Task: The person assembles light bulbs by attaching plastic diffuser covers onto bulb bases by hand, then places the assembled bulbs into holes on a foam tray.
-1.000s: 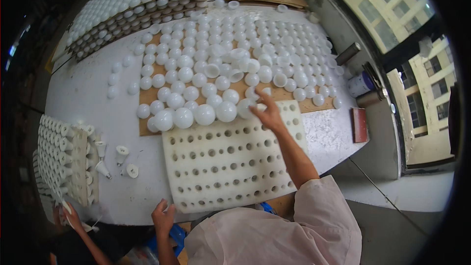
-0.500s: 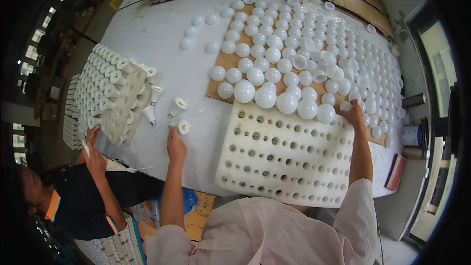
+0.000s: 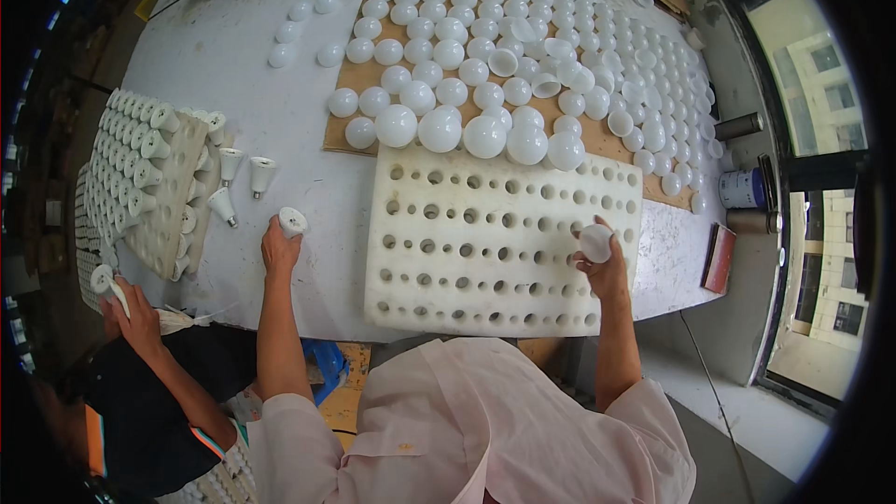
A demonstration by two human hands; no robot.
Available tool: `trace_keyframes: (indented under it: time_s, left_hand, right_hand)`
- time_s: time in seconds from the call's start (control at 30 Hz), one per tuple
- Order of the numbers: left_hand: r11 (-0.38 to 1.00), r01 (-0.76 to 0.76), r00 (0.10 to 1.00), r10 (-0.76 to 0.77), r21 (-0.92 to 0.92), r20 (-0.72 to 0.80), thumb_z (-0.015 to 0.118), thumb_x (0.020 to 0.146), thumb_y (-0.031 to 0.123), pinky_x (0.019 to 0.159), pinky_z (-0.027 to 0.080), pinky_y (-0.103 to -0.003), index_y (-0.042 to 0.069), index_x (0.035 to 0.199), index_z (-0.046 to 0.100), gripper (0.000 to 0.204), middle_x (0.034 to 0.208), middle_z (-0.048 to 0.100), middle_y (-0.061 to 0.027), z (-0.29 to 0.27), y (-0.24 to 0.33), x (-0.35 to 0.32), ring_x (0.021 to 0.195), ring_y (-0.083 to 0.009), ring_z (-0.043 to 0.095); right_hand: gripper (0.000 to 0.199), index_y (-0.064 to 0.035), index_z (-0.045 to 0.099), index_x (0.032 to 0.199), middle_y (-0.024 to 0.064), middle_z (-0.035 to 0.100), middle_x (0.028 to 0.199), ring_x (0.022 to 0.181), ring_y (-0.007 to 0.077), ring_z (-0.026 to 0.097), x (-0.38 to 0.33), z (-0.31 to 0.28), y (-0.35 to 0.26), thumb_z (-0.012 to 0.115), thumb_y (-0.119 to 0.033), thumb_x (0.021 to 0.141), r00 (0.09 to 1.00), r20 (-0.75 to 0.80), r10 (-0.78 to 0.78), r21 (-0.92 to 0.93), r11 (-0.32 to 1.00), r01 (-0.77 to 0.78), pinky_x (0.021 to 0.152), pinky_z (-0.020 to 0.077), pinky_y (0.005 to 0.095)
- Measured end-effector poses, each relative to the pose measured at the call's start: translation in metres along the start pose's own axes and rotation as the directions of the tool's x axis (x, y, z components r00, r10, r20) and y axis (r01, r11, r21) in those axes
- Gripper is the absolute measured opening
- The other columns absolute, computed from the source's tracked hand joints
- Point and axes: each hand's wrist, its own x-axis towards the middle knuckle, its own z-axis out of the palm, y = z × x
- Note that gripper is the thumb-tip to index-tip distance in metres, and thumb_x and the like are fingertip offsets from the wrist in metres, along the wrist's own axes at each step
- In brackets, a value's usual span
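Looks like you're on the pairing-up step, left hand (image 3: 278,247) gripping a bulb base (image 3: 293,220) inside the desk's (image 3: 331,271) front edge, right hand (image 3: 609,269) fingers curled round a white dome (image 3: 595,243) near the holed block's (image 3: 407,226) right edge, so next calls for a light grip, I reckon.

Bases (image 3: 262,175) left, block (image 3: 485,233) before domes (image 3: 441,129) — seemingly overlapping cardboard (image 3: 337,137)

There was decent room over the pale grey tabletop (image 3: 329,252) between the left hand (image 3: 280,247) and perforated white slab (image 3: 485,268), but glossy white domes (image 3: 440,129) walled off the slab's far side and white conical bulb bases (image 3: 262,175) cluttered farther left.
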Motion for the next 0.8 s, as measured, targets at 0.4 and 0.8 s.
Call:
trace_keyframes:
  time_s: [0.4, 0.8]
  left_hand:
    - [-0.102, 0.385, 0.856, 0.41, -0.917, 0.313, 0.06, 0.075, 0.01, 0.057, 0.049, -0.029, -0.008, 0.12, 0.047, 0.051, 0.108, 0.062, -0.0271, -0.031, 0.093, -0.169, 0.066, -0.0179, 0.061]
    - [0.499, 0.021, 0.599, 0.688, -0.866, 0.41, 0.08, 0.067, 0.019, 0.087, 0.046, -0.031, -0.003, 0.111, 0.059, 0.053, 0.101, 0.065, -0.0098, -0.054, 0.157, -0.19, 0.094, -0.0158, 0.059]
  right_hand:
    - [0.082, -0.0157, 0.03, 0.139, 0.0155, 0.049, 0.127, 0.093, 0.0288, 0.063, -0.021, 0.127, 0.032, 0.075, -0.038, 0.075, 0.766, 0.64, 0.063, 0.127, 0.974, -0.187, 0.07, 0.0541, 0.0336]
    - [0.081, -0.007, 0.04, 0.132, 0.0096, 0.054, 0.123, 0.119, 0.0227, 0.048, -0.054, 0.175, 0.017, 0.079, -0.01, 0.061, 0.681, 0.729, 0.071, -0.552, 0.649, 0.523, 0.102, 0.0363, 0.0381]
